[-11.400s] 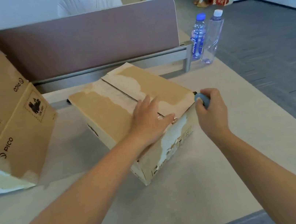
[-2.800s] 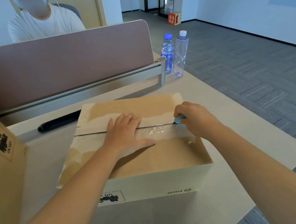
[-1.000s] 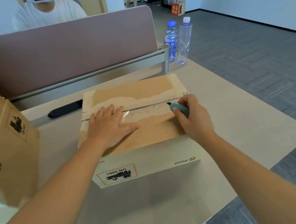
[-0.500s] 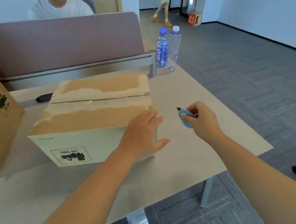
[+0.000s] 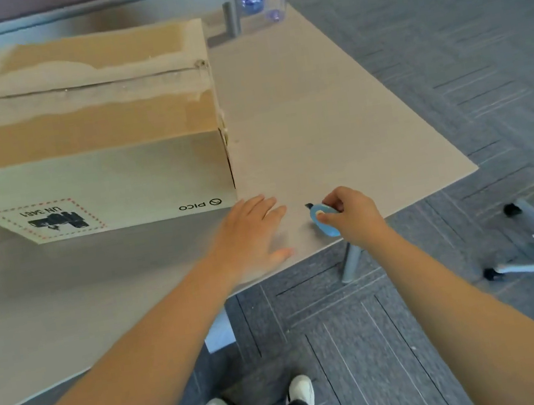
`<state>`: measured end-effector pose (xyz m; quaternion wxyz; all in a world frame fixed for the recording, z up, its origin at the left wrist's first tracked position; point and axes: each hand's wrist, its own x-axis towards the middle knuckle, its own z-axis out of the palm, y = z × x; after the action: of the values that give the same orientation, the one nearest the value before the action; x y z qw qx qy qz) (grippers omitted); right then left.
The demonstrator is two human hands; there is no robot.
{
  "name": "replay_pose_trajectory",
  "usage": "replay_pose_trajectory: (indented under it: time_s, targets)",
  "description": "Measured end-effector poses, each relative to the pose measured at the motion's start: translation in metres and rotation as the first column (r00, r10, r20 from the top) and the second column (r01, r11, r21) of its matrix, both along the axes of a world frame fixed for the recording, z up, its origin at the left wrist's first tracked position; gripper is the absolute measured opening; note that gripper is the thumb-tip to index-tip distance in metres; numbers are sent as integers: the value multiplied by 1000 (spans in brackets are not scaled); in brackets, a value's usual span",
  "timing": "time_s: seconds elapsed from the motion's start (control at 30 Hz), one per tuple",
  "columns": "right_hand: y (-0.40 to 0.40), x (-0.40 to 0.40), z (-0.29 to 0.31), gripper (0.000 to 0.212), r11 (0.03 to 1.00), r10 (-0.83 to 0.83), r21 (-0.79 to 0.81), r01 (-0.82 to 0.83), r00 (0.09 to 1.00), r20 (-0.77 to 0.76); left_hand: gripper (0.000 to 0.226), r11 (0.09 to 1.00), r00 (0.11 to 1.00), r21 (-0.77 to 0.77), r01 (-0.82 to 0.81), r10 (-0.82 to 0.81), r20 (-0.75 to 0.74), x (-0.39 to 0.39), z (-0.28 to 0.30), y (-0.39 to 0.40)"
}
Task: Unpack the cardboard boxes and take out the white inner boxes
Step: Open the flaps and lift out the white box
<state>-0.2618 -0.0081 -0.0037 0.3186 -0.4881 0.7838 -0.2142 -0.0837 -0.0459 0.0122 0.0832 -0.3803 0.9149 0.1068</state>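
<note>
The left hand (image 5: pixel 251 235), which pressed flat on top of the cardboard box (image 5: pixel 84 125) while the tape was cut and then moved to the box's near right corner, is now off the box, fingers spread just above or on the table (image 5: pixel 331 106) beside that corner. The right hand (image 5: pixel 351 217) has drawn the small blue cutter (image 5: pixel 323 221) away from the seam along the top and now pinches it low over the table's near edge, well apart from the box. The seam now shows as a dark slit along the top.
</note>
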Motion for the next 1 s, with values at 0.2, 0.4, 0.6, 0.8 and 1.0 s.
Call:
replay_pose_trajectory:
  time_s: [0.2,0.4,0.6,0.8,1.0]
  targets:
    - [1,-3,-16,29,1000,11,-1,-11,993,-122,70,995,999,84,-48,47,20,3,-11,3]
    - [-4,-7,-4,42,999,42,13,-40,973,-228,65,993,994,96,-63,71,-82,4,2,3]
    - [-24,-4,50,41,993,50,-90,-73,970,-240,62,998,981,34,-51,57,-188,-2,50,-1]
    - [-62,31,109,40,959,132,-220,-180,967,-219,60,982,951,-137,-126,81,-297,21,110,-19]
    - [-99,74,131,40,944,201,-231,-238,964,-174,65,938,931,-163,-306,259,-255,84,130,-54]
